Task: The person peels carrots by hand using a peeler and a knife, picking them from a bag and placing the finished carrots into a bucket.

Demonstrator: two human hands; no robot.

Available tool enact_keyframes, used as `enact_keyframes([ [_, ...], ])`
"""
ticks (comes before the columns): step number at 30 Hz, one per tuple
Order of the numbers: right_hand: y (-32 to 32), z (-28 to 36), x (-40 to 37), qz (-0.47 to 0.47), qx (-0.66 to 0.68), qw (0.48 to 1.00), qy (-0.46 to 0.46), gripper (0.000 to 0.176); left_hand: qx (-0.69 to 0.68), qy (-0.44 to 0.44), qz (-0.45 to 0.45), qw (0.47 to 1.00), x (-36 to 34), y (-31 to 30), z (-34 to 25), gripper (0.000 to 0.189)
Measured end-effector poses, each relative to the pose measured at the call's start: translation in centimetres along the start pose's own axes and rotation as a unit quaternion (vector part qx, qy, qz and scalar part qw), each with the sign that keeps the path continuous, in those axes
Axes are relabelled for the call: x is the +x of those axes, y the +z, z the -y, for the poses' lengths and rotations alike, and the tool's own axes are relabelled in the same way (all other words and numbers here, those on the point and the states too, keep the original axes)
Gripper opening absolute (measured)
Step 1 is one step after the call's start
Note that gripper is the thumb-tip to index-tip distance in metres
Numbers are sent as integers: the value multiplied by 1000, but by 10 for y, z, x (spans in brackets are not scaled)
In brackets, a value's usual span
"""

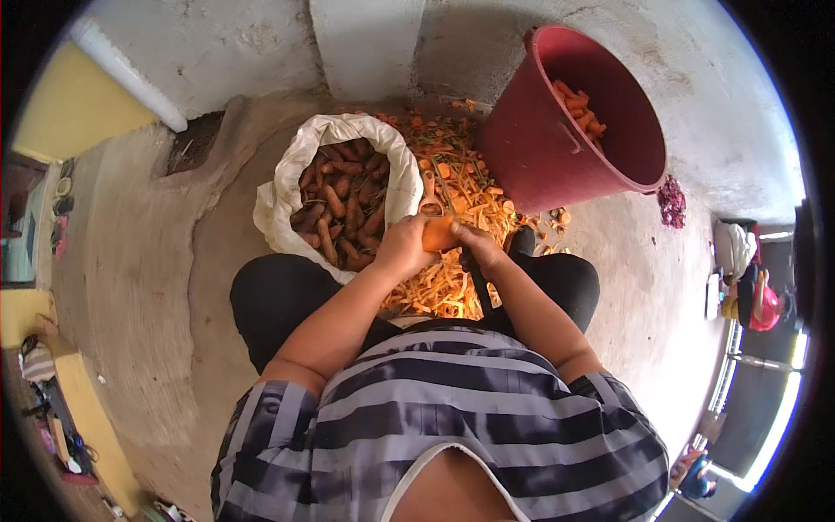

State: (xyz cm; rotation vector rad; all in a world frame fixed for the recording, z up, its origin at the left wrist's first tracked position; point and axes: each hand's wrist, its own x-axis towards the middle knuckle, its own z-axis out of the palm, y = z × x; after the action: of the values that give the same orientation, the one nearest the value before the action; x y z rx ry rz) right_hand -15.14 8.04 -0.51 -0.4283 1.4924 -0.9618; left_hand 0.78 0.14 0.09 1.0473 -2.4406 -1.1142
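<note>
Between both hands, above a heap of orange peelings (pixel 435 294), is an orange carrot piece (pixel 441 234). My left hand (pixel 405 247) has its fingers wrapped round the carrot piece from the left. My right hand (pixel 478 245) is closed at the piece's right end; a dark, narrow thing (pixel 478 283) shows just below it, too unclear to name. Just beyond my left hand, an orange-brown peeler-like object (pixel 430 193) lies on the scraps. An open white sack (pixel 403 165) full of unpeeled, reddish-brown carrots (pixel 336 202) stands to the left of the hands.
A large red bucket (pixel 531 148) with peeled carrots (pixel 581 111) inside leans at the upper right, near the wall. A bunch of small red things (pixel 671 203) is beside it. Two people (pixel 765 304) (pixel 696 478) are at the far right edge. Shelved items line the left edge.
</note>
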Motion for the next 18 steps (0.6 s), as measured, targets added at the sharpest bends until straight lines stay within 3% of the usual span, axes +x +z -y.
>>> enact_keyframes([
  [1, 2, -2, 1, 9, -34, 999, 11, 47, -18, 19, -7, 1000, -1, -1, -3, 48],
  [4, 5, 11, -3, -7, -63, 996, -66, 42, -57, 63, -39, 996, -3, 0, 0, 43],
  [6, -3, 27, -8, -74, -97, 984, -132, 40, -72, 72, -39, 994, -3, -5, 0, 40],
  [7, -2, 44, -15, -130, -106, 966, -198, 38, -34, 19, 33, 999, -3, -18, -4, 34],
  [8, -17, 62, -22, -116, -78, 973, -182, 37, -16, -2, 36, 999, -2, -13, 6, 34],
  [9, -25, 79, -29, -154, -41, 958, -239, 35, 2, -21, 38, 999, 0, -3, 20, 33],
  [11, -40, 119, -42, -306, -5, 885, -351, 28, 32, -79, 90, 992, 2, -1, 27, 31],
  [12, -61, 132, -41, -330, 62, 862, -380, 31, 40, -83, 125, 988, 1, 2, 31, 32],
  [14, -70, 161, -55, -454, 7, 767, -454, 36, 55, -92, 192, 975, 0, 12, 39, 34],
  [16, -74, 165, -61, -460, 17, 740, -491, 45, 64, -84, 250, 962, -1, 17, 40, 43],
  [18, -79, 140, -43, -457, -108, 703, -535, 46, 63, -71, 284, 954, -1, 32, 49, 46],
])
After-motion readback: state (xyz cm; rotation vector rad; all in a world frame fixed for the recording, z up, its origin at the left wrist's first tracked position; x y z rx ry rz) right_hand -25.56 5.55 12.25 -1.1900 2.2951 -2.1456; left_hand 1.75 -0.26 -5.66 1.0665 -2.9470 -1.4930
